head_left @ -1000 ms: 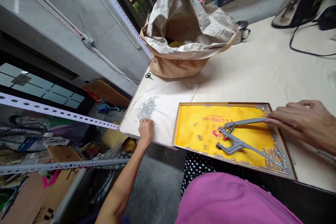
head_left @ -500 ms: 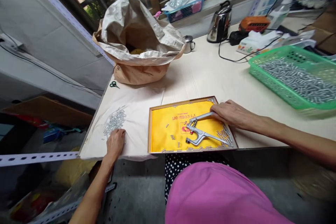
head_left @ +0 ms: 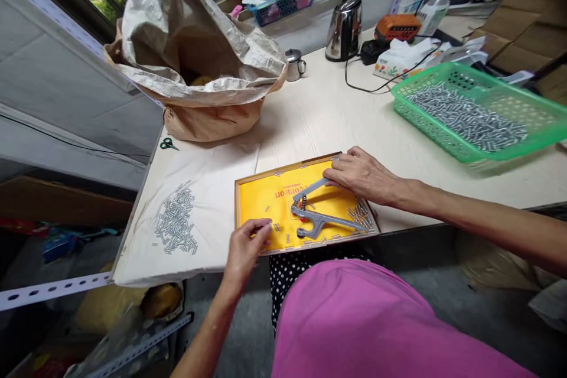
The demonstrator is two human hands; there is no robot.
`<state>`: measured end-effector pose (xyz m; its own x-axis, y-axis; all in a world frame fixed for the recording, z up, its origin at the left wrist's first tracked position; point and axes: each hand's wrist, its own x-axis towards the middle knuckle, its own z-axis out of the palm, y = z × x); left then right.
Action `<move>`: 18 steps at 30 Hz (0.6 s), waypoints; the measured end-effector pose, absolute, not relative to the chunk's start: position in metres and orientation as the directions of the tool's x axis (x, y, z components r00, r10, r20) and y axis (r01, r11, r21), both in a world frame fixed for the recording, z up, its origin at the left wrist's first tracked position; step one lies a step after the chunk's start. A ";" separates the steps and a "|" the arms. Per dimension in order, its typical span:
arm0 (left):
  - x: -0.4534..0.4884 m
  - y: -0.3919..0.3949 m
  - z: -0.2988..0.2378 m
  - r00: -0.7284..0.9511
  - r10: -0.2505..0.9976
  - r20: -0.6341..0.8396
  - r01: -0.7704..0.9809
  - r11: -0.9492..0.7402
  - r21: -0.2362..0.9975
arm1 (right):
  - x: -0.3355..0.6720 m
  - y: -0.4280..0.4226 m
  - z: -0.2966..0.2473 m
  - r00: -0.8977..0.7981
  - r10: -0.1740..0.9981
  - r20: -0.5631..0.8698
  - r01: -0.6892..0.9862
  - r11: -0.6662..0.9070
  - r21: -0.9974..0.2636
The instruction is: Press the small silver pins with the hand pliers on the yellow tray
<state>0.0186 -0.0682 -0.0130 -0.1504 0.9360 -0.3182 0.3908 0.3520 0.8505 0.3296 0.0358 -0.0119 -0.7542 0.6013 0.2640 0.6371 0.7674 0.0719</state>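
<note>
My right hand (head_left: 365, 176) grips the upper handle of a pair of grey metal snap-fastener pliers (head_left: 313, 221), which lie with handles spread over a shallow tray (head_left: 238, 204). A yellow sheet with red print (head_left: 257, 201) lines the tray. My left hand (head_left: 248, 245) is over the tray's front left corner, thumb and fingers pinched together; what they hold, if anything, is too small to make out. Near it lie a few small metal springs (head_left: 277, 227), and more springs (head_left: 358, 215) gather in the tray's right end. A pile of springs (head_left: 175, 221) rests on the white cloth to the left.
A large open sack (head_left: 212, 115) stands behind the tray. At the right is a green basket (head_left: 465, 153) of small metal springs. Farther back are a kettle (head_left: 343, 26), a metal cup (head_left: 294, 65) and an orange battery (head_left: 396, 28). Green-handled scissors (head_left: 167, 143) lie at the left.
My left hand has moved right from the spring pile to the tray's front left corner. My right hand still holds the pliers' upper handle. The whole view has shifted a little.
</note>
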 end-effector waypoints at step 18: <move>0.080 -0.058 -0.040 -0.053 0.834 -0.549 0.274 0.541 0.795 | 0.334 0.045 -0.031 -0.736 0.618 0.276 0.639 0.769 -0.017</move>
